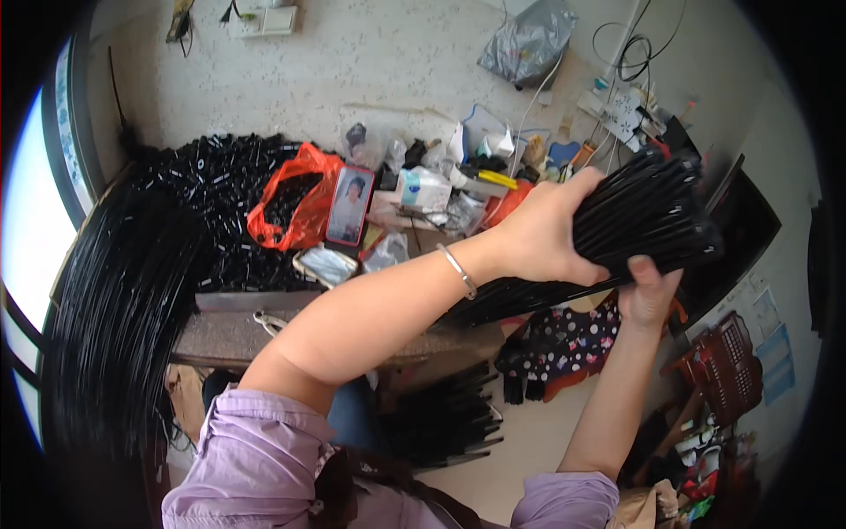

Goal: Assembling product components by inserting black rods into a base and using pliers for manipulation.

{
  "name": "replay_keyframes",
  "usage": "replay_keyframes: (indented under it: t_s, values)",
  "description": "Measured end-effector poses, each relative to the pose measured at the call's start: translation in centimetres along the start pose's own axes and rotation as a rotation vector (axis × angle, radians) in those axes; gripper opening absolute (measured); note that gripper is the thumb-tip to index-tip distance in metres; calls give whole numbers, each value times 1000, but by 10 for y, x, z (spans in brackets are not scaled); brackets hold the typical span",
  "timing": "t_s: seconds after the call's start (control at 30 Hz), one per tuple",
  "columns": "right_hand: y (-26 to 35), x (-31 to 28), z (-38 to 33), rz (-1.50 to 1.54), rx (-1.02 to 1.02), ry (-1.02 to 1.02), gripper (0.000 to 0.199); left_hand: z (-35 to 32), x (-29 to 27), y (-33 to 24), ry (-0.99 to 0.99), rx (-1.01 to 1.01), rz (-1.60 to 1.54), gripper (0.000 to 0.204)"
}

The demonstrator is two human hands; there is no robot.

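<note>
- Bundle of black rods [634, 220]: held up in the air at the right of the view, above the floor and to the right of the cluttered table [264, 339].
- Long axis: slants from lower left, near the table edge, up to the upper right.
- Left hand [542, 234]: reaches across on top of the bundle, fingers wrapped tight over its middle.
- Right hand [648, 291]: underneath, thumb up on the near side, fingers curled round from below; the two hands nearly touch.
- Look: many thin, straight, glossy black lengths packed flat, ends roughly level at the upper right.
- Nearby: orange bag [295, 198], heap of small black pieces [211, 189], more rods on the floor [449, 419].
</note>
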State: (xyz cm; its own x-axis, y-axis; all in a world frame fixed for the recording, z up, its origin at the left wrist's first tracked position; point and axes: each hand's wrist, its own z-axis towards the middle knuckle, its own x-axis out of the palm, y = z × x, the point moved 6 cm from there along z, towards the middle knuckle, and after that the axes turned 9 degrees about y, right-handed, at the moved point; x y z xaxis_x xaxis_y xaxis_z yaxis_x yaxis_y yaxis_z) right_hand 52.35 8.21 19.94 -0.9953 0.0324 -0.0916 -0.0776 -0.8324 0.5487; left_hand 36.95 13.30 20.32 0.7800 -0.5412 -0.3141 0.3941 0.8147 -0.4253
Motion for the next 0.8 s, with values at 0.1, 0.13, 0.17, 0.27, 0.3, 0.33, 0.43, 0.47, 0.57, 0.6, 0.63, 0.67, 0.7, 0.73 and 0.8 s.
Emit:
replay_keyframes:
  t_s: [0.1,0.13,0.17,0.27,0.3,0.33,0.43,0.47,0.57,0.6,0.63,0.67,0.7,0.73,0.8]
  values:
    - [34,-22,-16,-87,-73,-111,77,7,17,-28,10,32,13,67]
    - [45,-34,-19,-96,-57,-131,75,10,25,-30,-31,93,-14,68]
    - [74,-63,-24,-117,7,-140,73,20,40,-44,9,60,-90,67]
    - [101,-74,-48,-187,80,-193,69,15,70,-40,54,-18,-264,68]
    - [103,-62,-56,-245,56,-222,67,11,78,-38,57,-32,-348,68]
    - [94,-47,-68,-262,64,-208,69,-3,91,-24,21,7,-444,71]
    - [51,-34,-128,-304,254,-213,69,-65,122,15,-30,-14,-410,79]
    - [33,-30,-150,-304,316,-179,68,-94,137,35,37,-216,-567,81]
    - [-26,-13,-225,-326,675,46,57,-183,157,65,83,-422,-402,75]
    - [-34,-3,-236,-474,402,233,47,-211,168,76,105,-523,-422,71]
    - [-51,2,-264,-387,516,104,45,-240,169,84,119,-526,-365,70]
    - [-59,2,-292,-308,631,-25,44,-258,172,87,128,-524,-323,69]
    - [-67,1,-311,-290,679,-26,43,-272,171,91,129,-580,-335,68]
    - [-76,2,-326,-256,740,-21,41,-284,169,93,124,-656,-342,67]
    - [-96,-5,-341,-142,691,-81,37,-297,160,101,101,-684,-319,66]
